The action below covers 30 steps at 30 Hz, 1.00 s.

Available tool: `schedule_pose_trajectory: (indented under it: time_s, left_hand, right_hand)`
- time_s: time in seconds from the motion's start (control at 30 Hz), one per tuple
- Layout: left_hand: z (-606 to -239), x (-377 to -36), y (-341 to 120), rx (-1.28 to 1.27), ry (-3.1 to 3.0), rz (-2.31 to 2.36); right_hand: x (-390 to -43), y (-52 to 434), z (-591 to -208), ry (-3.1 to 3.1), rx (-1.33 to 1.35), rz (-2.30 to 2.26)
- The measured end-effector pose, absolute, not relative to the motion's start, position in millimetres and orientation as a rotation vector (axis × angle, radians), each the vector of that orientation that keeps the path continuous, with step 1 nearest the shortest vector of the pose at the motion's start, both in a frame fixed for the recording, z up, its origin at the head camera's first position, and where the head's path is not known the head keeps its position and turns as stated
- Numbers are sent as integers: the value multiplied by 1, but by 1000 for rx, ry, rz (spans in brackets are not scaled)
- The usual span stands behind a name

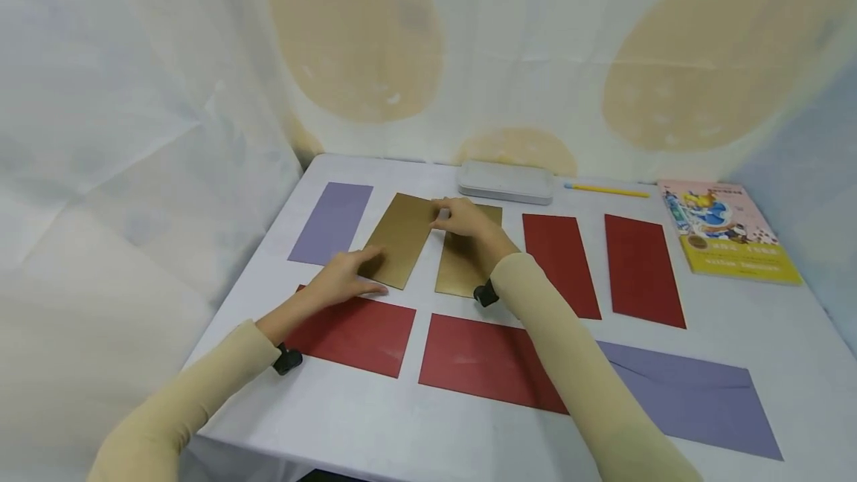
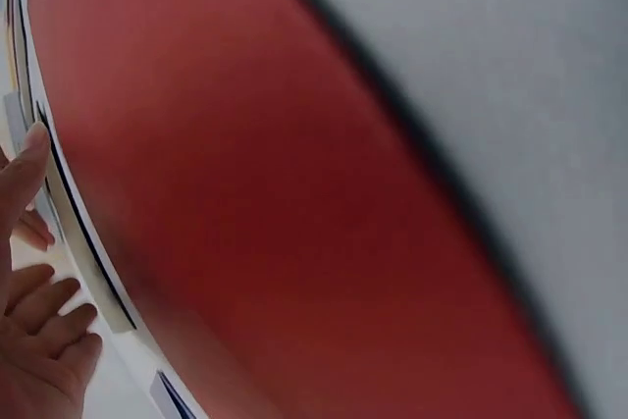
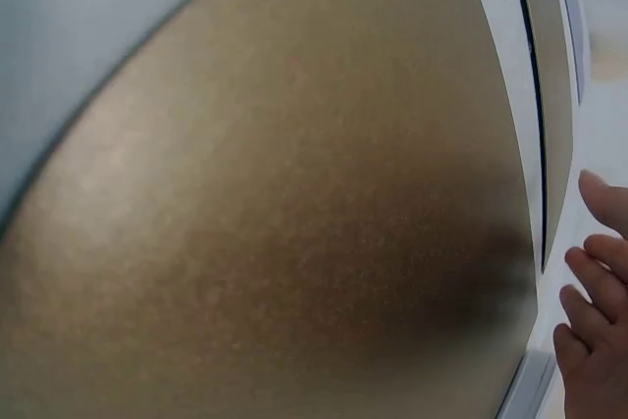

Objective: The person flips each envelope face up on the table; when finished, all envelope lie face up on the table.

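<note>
At frame centre of the head view, the left gold envelope (image 1: 400,239) lies tilted on the white table (image 1: 375,415), with both hands on it. The left hand (image 1: 346,277) rests flat on its near corner, fingers straight; the right hand (image 1: 462,219) touches its far right corner with relaxed fingers, and whether it pinches the edge cannot be told. A second gold envelope (image 1: 462,262) lies just beside it to the right, partly under the right forearm. Left of the pair lies a purple envelope (image 1: 332,222); right of it, two upright red envelopes (image 1: 561,259) (image 1: 643,268). Along the lower frame, two red envelopes (image 1: 358,333) (image 1: 478,359) and a large purple envelope (image 1: 696,400) lie flat; the left wrist crosses the nearer red one. At the far edge sit a grey case (image 1: 505,182), a yellow pen (image 1: 605,190) and a book (image 1: 730,230). A draped white sheet (image 1: 147,132) closes the table's left and far sides. Bare tabletop shows in narrow strips between envelopes and as a wider band at the lower left. Both wrist views are blurred close-ups of envelope surfaces and fingertips.
</note>
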<state>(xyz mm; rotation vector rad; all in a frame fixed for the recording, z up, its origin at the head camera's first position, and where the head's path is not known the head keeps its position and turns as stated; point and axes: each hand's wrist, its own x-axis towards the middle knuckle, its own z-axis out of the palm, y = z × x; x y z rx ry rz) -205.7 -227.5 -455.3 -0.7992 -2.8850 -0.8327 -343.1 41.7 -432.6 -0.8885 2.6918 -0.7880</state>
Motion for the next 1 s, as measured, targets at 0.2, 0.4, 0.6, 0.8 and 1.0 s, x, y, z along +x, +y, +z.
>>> schedule_pose_trajectory:
  time_s: [0.2,0.4,0.6,0.8,1.0]
  left_hand:
    - [-457,-206,-218,-675,-2920,-737]
    - [-462,-206,-210,-641,-2906,-619]
    - [-464,-208,-211,-635,-2909,-635]
    - [-463,-211,-222,-674,-2939,-693]
    - [-457,-218,-229,-894,-2928,-478]
  right_hand:
    - [-348,43,-436,2698,-814,-749]
    - [-349,41,-436,2705,-792,-734]
    - [-349,39,-436,2712,-760,-654]
    - [-354,38,-437,2716,-789,-658]
    - [-355,38,-432,2704,-798,-678]
